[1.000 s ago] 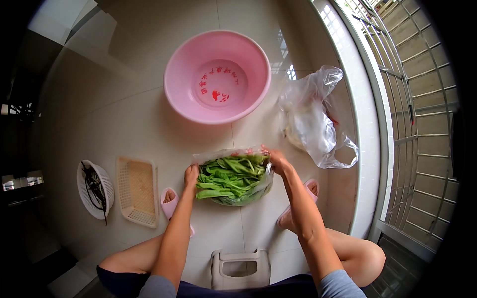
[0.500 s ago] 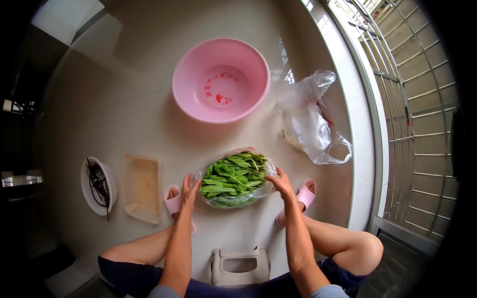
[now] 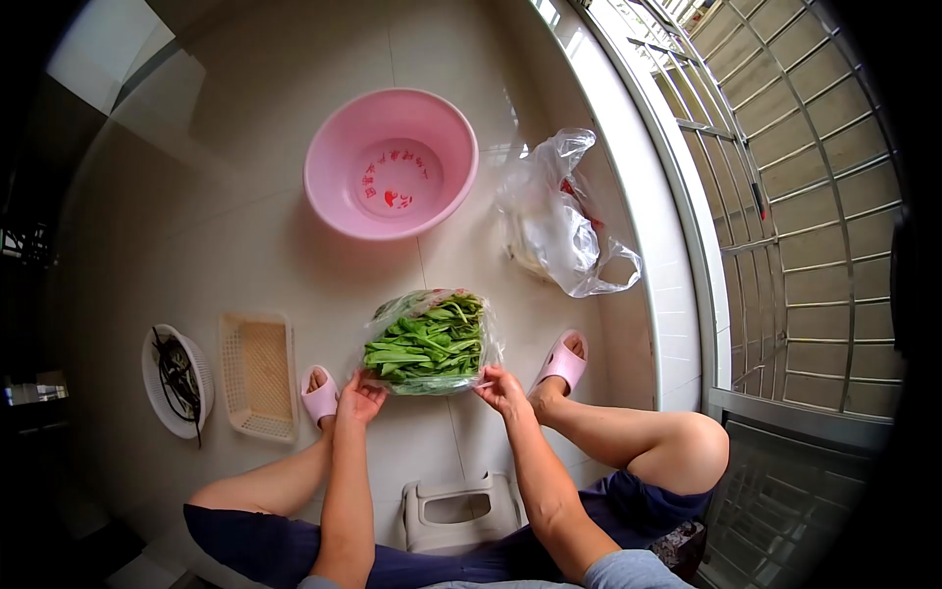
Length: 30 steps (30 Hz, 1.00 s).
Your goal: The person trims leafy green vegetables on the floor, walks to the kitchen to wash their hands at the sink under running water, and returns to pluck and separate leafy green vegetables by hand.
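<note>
A clear plastic bag (image 3: 397,308) full of green leafy vegetables (image 3: 424,346) lies on the floor between my feet, its top side open so the leaves show. At the bag's near left corner, my left hand (image 3: 361,397) pinches the plastic edge. My right hand (image 3: 500,389) grips the near right corner, with fingers closed on the film. The lower leaves are seen only through the plastic.
Beyond the bag stands a pink basin (image 3: 327,196) with red print. A crumpled clear bag (image 3: 574,231) lies by the right wall. On the left are a beige rectangular basket (image 3: 260,378) and a white round basket (image 3: 204,378) holding dark strands. A stool (image 3: 461,535) is beneath me.
Both hands have moved from the bag's sides to its near corners. The bag's near edge is now pulled straighter, and the view has shifted to the right.
</note>
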{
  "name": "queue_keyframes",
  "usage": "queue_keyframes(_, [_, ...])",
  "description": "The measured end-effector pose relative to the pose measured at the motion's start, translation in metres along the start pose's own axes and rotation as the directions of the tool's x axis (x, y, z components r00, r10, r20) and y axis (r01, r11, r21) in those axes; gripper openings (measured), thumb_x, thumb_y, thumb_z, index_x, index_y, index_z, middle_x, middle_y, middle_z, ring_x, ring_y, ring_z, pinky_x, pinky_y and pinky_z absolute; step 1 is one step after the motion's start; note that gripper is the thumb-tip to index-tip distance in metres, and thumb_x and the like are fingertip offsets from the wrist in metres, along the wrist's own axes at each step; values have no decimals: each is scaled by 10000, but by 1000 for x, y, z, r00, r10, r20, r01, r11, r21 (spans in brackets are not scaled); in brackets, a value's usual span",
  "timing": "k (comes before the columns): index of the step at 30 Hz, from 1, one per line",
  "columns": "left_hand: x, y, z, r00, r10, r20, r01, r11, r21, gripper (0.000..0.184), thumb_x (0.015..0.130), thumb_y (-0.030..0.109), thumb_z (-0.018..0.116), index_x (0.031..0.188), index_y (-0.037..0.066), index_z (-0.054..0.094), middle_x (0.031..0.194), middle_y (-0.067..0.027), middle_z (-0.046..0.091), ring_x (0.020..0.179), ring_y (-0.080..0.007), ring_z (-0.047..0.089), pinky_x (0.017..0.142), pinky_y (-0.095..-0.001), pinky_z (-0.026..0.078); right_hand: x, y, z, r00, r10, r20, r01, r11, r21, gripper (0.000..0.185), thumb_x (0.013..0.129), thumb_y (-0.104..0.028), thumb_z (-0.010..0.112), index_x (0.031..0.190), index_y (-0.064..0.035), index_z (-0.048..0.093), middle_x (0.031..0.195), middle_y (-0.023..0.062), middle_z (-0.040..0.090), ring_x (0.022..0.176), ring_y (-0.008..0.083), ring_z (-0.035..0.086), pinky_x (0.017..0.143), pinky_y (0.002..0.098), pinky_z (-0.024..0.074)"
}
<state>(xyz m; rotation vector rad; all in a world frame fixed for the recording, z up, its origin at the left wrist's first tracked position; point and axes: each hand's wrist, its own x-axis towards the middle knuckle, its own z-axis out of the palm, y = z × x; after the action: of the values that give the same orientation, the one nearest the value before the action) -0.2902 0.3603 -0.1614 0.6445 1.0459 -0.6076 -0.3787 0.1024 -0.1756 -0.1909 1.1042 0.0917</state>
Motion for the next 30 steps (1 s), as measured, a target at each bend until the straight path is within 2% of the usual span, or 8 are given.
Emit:
queue_keyframes(5, [39, -7, -25, 807, -195, 557, 358, 912, -199, 215, 754, 223, 512, 928, 98, 520, 828, -70, 537, 824, -215, 512, 788, -407, 394, 38, -3, -30, 903, 230, 363, -239, 971, -20, 97, 640, 20, 381, 692, -5, 459, 653, 95, 472, 613, 192, 480, 617, 334, 456])
queue_keyframes(6, [35, -15, -7, 939, -124, 322, 180, 972, -151, 257, 765, 263, 491, 965, 103, 509, 888, -63, 533, 855, -217, 505, 789, -402, 393, 21, -6, -14, 997, 72, 36, -47, 882, -469, 57, 687, -30, 456, 743, -24, 466, 683, 73, 475, 640, 152, 480, 641, 319, 455])
queue_keyframes(10, [33, -14, 11, 996, 67, -56, -66, 998, 12, 317, 756, 283, 478, 1005, 88, 494, 982, -59, 525, 910, -220, 492, 792, -359, 402, -6, -60, -2, 963, 267, 32, -170, 696, -697, 437, 677, -198, 636, 1047, -99, 427, 873, 5, 493, 809, 139, 464, 706, 363, 442])
queue_keyframes(13, [11, 2, 20, 996, 85, -3, -82, 971, 226, 320, 730, 252, 488, 998, 78, 477, 944, -64, 527, 843, -222, 496, 740, -338, 411, -5, -95, 6, 973, -194, 125, 227, 893, -389, 572, 714, -168, 570, 1209, -101, 293, 1147, 57, 372, 996, 186, 403, 783, 415, 380])
queue_keyframes(15, [6, 21, 7, 991, 133, 6, -126, 919, 373, 409, 716, 261, 512, 1063, 59, 433, 949, -64, 518, 796, -205, 491, 689, -328, 408, 40, -103, -5, 750, -629, 205, 531, 387, -754, 501, 725, -115, 499, 1189, -53, 320, 1129, 120, 379, 986, 217, 407, 789, 352, 383])
queue_keyframes(16, [-4, 31, 12, 956, 287, -59, -221, 838, 499, 429, 722, 243, 512, 1090, 48, 410, 952, -62, 510, 777, -184, 484, 675, -306, 401, 63, -106, -15, 612, -698, 372, 490, -35, -871, 492, 722, -87, 471, 1188, -43, 316, 1123, 143, 376, 990, 239, 408, 798, 334, 377])
queue_keyframes(19, [-58, 74, 57, 880, 475, 7, -239, 430, 870, 439, 745, 154, 504, 1140, 24, 364, 966, -60, 492, 766, -125, 471, 681, -239, 388, 69, -107, 8, 498, -736, 459, 328, -330, -885, 500, 704, -55, 444, 1184, -33, 308, 1101, 162, 375, 980, 292, 399, 808, 333, 366])
queue_keyframes(30, [-234, 86, 149, 754, 187, 630, -547, -352, 760, 433, 678, 65, 552, 1084, 3, 415, 1020, -99, 483, 960, -190, 460, 818, -294, 359, 72, -114, 26, 548, -712, 440, 114, -457, -882, 515, 653, -5, 407, 1160, -49, 326, 1070, 125, 393, 942, 318, 392, 790, 370, 374])
